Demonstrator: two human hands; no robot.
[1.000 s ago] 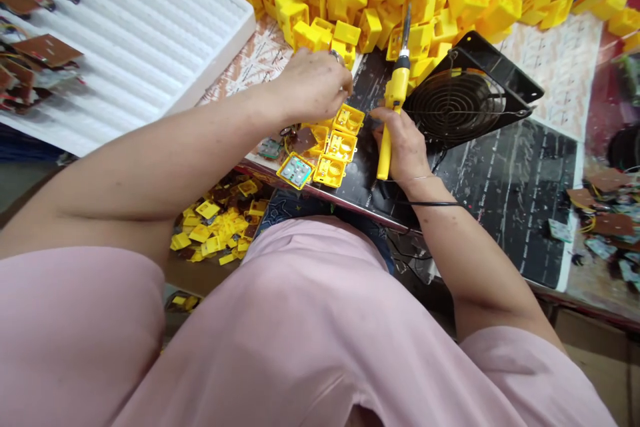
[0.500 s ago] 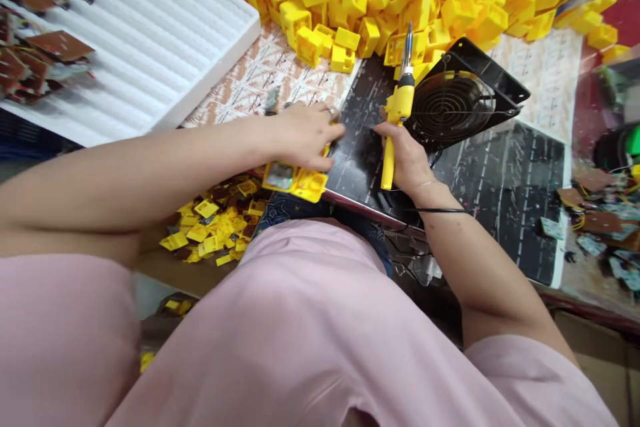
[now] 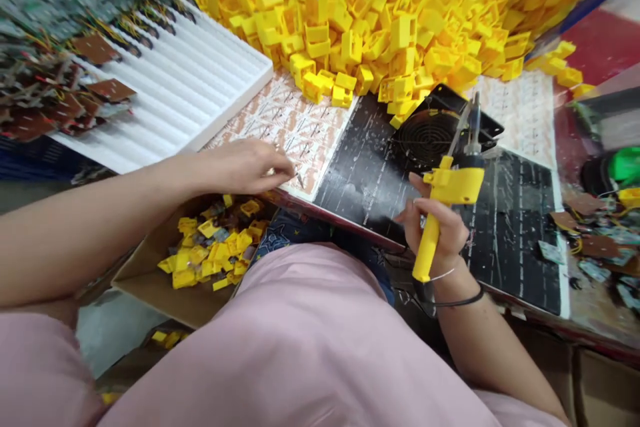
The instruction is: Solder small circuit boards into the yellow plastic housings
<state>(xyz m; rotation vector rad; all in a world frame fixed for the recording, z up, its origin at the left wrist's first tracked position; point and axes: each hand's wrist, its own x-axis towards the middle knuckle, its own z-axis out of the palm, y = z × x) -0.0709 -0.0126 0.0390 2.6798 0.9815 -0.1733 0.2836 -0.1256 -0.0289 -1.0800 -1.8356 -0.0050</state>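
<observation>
One yellow plastic-handled soldering iron (image 3: 447, 187), gripped in the closed right hand (image 3: 434, 230), raised above a black work mat (image 3: 367, 180). Left hand (image 3: 245, 167), fingers half-curled beside a printed paper sheet (image 3: 305, 140); any grip cannot be told. Upper centre, heaped yellow plastic housings (image 3: 350, 27); upper left, white ribbed foam tray (image 3: 190, 80).

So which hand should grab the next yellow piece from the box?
Left, probably: the left hand looks free and sits beside the box, while the right hand holds the soldering iron.
</observation>
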